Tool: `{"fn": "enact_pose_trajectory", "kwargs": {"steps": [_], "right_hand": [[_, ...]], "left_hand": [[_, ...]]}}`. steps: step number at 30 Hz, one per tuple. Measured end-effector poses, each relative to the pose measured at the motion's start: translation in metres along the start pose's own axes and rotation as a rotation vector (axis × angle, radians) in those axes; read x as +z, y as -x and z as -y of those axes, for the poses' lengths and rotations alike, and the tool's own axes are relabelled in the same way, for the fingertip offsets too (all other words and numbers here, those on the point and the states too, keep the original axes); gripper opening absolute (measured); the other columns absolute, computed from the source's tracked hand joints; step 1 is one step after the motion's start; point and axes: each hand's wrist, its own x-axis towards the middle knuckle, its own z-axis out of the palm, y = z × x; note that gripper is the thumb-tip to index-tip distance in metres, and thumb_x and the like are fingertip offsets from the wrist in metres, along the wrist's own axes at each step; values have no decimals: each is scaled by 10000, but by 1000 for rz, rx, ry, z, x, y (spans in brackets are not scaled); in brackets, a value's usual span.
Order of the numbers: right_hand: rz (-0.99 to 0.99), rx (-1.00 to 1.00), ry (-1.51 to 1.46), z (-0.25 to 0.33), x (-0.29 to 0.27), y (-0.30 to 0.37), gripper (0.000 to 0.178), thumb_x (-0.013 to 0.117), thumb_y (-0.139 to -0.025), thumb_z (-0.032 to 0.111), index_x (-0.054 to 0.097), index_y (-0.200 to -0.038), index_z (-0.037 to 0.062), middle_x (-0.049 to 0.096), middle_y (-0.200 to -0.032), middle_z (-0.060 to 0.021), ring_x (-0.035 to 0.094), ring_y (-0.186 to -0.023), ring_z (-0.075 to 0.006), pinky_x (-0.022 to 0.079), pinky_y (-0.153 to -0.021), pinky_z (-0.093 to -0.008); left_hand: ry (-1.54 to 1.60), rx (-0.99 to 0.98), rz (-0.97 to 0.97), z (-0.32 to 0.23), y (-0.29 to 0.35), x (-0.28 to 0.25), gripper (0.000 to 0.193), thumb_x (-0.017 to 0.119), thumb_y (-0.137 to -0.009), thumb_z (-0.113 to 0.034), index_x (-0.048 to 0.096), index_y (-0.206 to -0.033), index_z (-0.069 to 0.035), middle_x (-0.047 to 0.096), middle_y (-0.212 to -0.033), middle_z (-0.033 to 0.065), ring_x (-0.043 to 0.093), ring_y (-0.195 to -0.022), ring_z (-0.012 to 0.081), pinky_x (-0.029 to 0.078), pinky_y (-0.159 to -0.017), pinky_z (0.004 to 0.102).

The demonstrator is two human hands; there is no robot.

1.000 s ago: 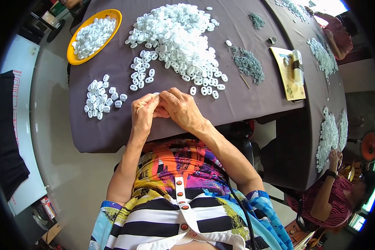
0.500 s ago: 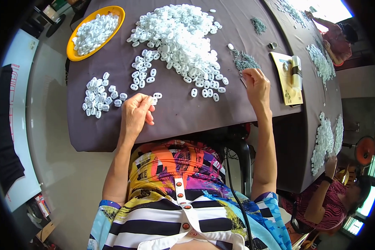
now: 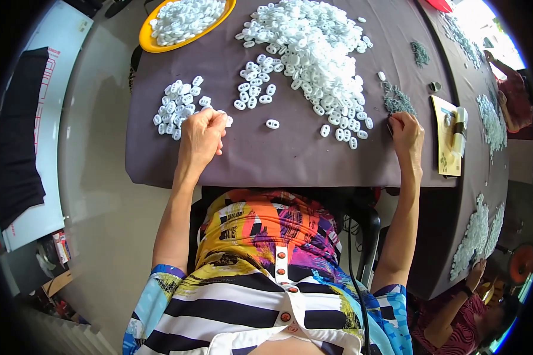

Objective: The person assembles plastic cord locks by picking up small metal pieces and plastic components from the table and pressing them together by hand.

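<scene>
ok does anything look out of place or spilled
Nothing looks clearly spilled or damaged. Two strays stand out slightly: a white two-holed piece alone between the left hand and the big white heap, and a second white piece beside the nearer grey pile, apart from the other white ones.

Black cloth (image 3: 21, 136) lies across white panel (image 3: 47, 219) with red markings at left; yellow booklet (image 3: 442, 142) bears pale cylinder (image 3: 459, 131) with dark band at right. Farther right, co-worker (image 3: 465, 313) in dark-red patterned top (round orange disc (image 3: 522, 263) nearby, partly in shadow).
</scene>
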Motion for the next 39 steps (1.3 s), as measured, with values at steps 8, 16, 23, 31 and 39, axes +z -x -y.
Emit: {"fn": "enact_pose_trajectory", "kwargs": {"steps": [8,16,23,31,39], "right_hand": [[30,29,84,-2,11,0,112,569,-820,131,591,-838,22,609,-771,-155,587,-741,-335,447,-662,-403],[-19,-2,90,-2,8,6,91,520,-847,123,539,-849,34,596,-812,-163,572,-767,-356,435,-663,-425],[-19,28,1,1,3,6,87,498,-847,117,537,-859,40,598,-803,-164,579,-770,-351,442,-664,-416],[-99,2,-189,-1,2,7,83,542,-794,37,589,-860,21,621,-840,-144,597,-791,-328,468,-699,-388],[-138,-69,-187,3,2,5,74,535,-821,25,597,-860,19,593,-790,-131,587,-701,-272,460,-636,-341]], "left_hand": [[-405,420,-313,22,-5,0,180,627,-816,-163,596,-778,10,561,-578,62,534,-479,141,423,-461,293],[-268,582,-275,0,8,26,115,658,-768,-78,603,-862,-39,573,-783,105,588,-628,275,466,-540,349],[-359,649,-90,-5,3,60,134,645,-768,-80,635,-895,-40,568,-784,110,597,-692,267,473,-613,346],[-260,563,-23,-10,7,61,76,653,-769,-90,594,-764,-42,560,-744,64,566,-611,239,445,-570,342],[-260,519,-55,-11,5,65,78,668,-758,-129,632,-796,-71,579,-751,61,588,-628,233,460,-582,336]]}}
